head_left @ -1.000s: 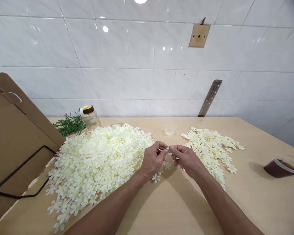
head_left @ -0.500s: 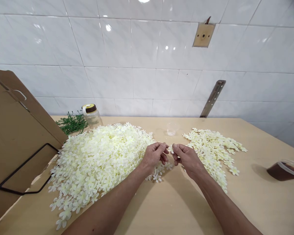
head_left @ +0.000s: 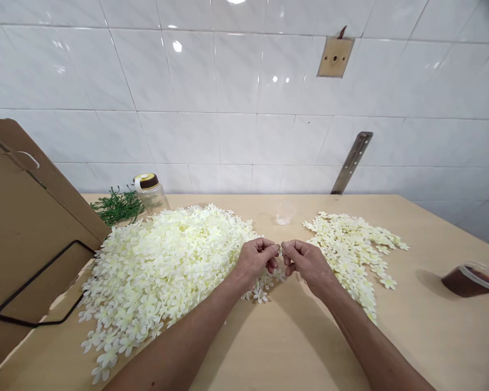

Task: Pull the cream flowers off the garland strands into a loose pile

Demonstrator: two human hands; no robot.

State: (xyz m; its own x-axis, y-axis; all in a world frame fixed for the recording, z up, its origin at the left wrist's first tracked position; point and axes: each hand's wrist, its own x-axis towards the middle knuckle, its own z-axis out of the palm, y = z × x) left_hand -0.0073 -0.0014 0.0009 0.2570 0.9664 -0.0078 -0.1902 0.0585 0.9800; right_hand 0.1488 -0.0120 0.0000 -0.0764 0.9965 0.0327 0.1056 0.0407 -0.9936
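My left hand (head_left: 256,262) and my right hand (head_left: 308,263) meet over the table, thumbs and forefingers pinched almost tip to tip. Between them is a small white artificial flower (head_left: 281,251), mostly hidden by the fingertips. Beside my left hand spreads a large heap of pale cream artificial flowers (head_left: 167,260), some loose ones lying just under the fingers. A smaller, flatter pile of the same flowers (head_left: 352,244) lies beyond my right hand. Behind the hands stands a small clear plastic cup (head_left: 284,215) with something clear at its bottom.
A cardboard box (head_left: 36,206) with a black wire frame (head_left: 32,271) stands at the left. Green plastic stems (head_left: 118,206) lie by a clear jar (head_left: 152,195) with a brown and yellow lid. A tub of dark liquid (head_left: 468,281) sits at the right. Tiled wall (head_left: 236,136) closes the back.
My fingertips have drawn closer together over the small flower, which shows less now. My left thumb and forefinger have closed in at its side. The view has shifted slightly.
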